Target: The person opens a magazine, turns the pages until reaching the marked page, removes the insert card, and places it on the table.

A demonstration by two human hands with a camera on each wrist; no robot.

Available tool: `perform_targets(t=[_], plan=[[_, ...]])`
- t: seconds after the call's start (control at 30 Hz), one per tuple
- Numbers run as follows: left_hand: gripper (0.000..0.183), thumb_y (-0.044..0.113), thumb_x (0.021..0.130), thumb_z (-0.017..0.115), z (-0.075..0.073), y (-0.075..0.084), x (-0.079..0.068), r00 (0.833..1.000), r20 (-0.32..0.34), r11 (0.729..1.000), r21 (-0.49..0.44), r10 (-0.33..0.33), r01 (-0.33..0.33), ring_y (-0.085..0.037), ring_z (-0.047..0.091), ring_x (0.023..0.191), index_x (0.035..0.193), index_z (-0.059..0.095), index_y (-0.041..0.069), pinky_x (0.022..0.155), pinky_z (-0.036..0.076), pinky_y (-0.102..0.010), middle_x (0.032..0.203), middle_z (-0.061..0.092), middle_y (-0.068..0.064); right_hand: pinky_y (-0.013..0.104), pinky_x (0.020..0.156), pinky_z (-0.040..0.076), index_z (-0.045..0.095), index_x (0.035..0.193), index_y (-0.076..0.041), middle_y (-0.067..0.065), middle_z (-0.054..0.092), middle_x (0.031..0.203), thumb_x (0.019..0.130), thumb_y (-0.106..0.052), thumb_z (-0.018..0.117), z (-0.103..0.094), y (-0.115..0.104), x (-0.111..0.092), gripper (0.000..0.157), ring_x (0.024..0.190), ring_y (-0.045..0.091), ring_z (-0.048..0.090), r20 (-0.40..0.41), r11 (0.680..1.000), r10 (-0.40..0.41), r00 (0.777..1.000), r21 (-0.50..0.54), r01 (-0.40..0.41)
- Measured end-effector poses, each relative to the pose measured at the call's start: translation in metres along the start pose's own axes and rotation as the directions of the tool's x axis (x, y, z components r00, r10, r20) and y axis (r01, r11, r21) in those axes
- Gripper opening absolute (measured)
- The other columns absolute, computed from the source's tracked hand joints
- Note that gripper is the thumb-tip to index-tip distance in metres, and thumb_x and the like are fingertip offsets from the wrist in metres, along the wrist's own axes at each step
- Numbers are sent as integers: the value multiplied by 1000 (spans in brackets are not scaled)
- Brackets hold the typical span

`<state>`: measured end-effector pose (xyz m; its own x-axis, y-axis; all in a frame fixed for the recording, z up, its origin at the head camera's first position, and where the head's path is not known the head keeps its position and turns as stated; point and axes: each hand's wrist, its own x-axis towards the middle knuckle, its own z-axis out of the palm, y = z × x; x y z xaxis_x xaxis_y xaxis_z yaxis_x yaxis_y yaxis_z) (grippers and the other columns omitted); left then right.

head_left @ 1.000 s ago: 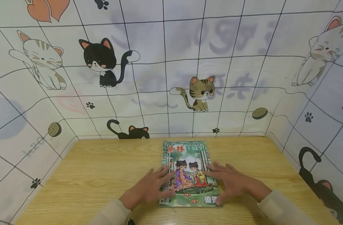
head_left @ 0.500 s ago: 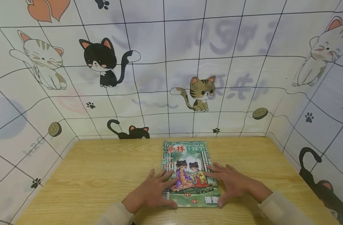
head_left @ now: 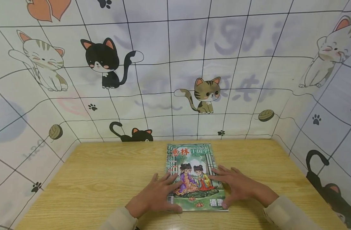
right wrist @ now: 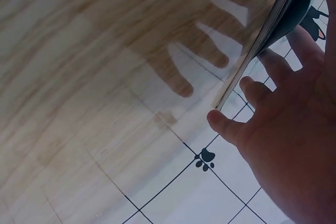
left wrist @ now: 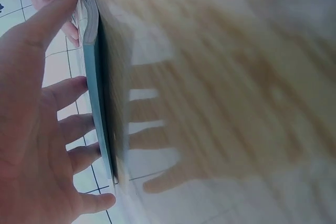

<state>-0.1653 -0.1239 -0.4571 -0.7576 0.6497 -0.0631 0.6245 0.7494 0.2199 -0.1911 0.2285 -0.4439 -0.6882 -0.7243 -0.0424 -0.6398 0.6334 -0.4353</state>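
Relation of magazine to hands. We see a magazine [head_left: 197, 179] lying cover up on a wooden table [head_left: 106, 179], its long axis running away from the person toward the patterned wall [head_left: 152, 102], its titled end farthest off. The left hand [head_left: 153, 195] borders one long side and the right hand [head_left: 240, 183] the other, so that the magazine lies to the right of the left hand and to the left of the right hand. Neither hand is clearly the nearer: both lie at the half closest to the person, though we note that the left reaches farther over the cover. Each hand is spread wide, fingers apart and not curled around anything; we find no grip on the magazine, only fingers along its sides and thumbs at its near corners. In the left wrist view, the teal spine [left wrist: 97, 98] faces the left palm; in the right wrist view, page edges [right wrist: 265, 27] run beside the right fingertips. How firmly either hand presses, we cannot tell.
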Motion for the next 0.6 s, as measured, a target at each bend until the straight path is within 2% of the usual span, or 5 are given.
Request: perform_targets(t=[0.27, 0.6], plan=[[97, 83, 75, 57, -1, 3, 0, 1000, -23, 1000, 7, 12, -12, -37, 29, 146, 152, 43, 26, 107, 24, -72, 160, 34, -7, 80, 99, 19, 50, 148, -18, 16, 39, 155, 70, -67, 75, -1, 2, 3, 95, 143, 51, 24, 7, 1000, 10, 1000, -21, -10], [98, 85, 74, 56, 0, 3, 1, 1000, -18, 1000, 20, 8, -7, -37, 28, 147, 152, 43, 27, 108, 24, -71, 159, 34, -8, 79, 98, 23, 52, 146, -16, 19, 41, 153, 73, -64, 75, -7, 0, 6, 90, 141, 54, 26, 1, 1000, -6, 1000, -13, 6]])
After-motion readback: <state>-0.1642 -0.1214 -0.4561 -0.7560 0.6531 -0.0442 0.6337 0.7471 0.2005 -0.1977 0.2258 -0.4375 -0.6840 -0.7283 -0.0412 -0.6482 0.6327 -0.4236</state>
